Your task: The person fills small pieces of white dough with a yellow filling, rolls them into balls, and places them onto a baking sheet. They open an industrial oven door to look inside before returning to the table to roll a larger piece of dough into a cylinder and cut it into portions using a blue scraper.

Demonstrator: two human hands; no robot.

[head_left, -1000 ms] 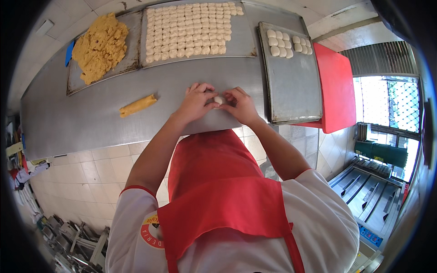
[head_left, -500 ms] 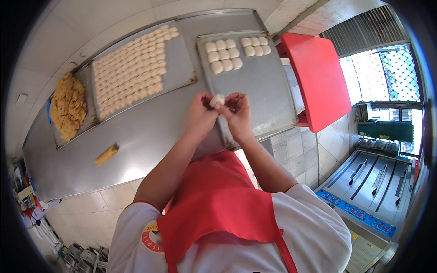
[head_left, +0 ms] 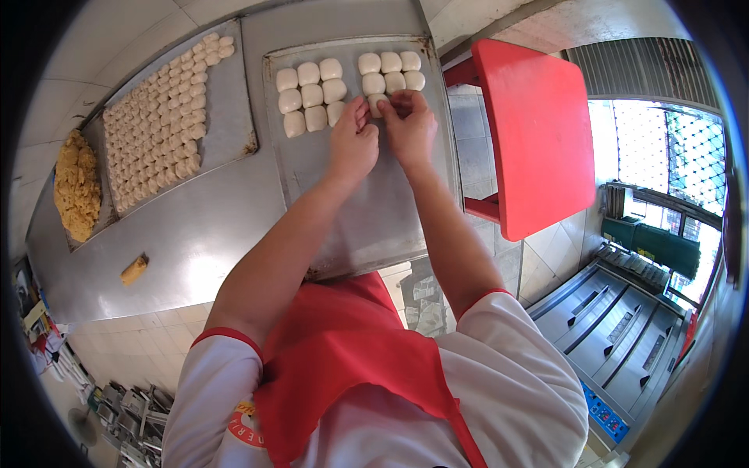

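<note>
My right hand (head_left: 409,132) pinches a white dough ball (head_left: 377,111) at the lower end of the right-hand group of dough balls (head_left: 391,63) on the metal tray (head_left: 320,210). My left hand (head_left: 355,140) is just left of it, fingers curled, with nothing visible in them. A second group of dough balls (head_left: 311,94) sits on the same tray, to the left.
At the left, another tray (head_left: 230,156) carries many small dough pieces. Beside it are a mound of yellow dough (head_left: 76,183) and a short yellow roll (head_left: 134,271) on the steel table (head_left: 187,234). A red plastic table (head_left: 534,140) stands right; a steel oven (head_left: 612,335) is lower right.
Both hands have moved from the bare table, carrying the dough ball up onto the right tray among the others. The view has turned rightward, so that tray now lies ahead.
</note>
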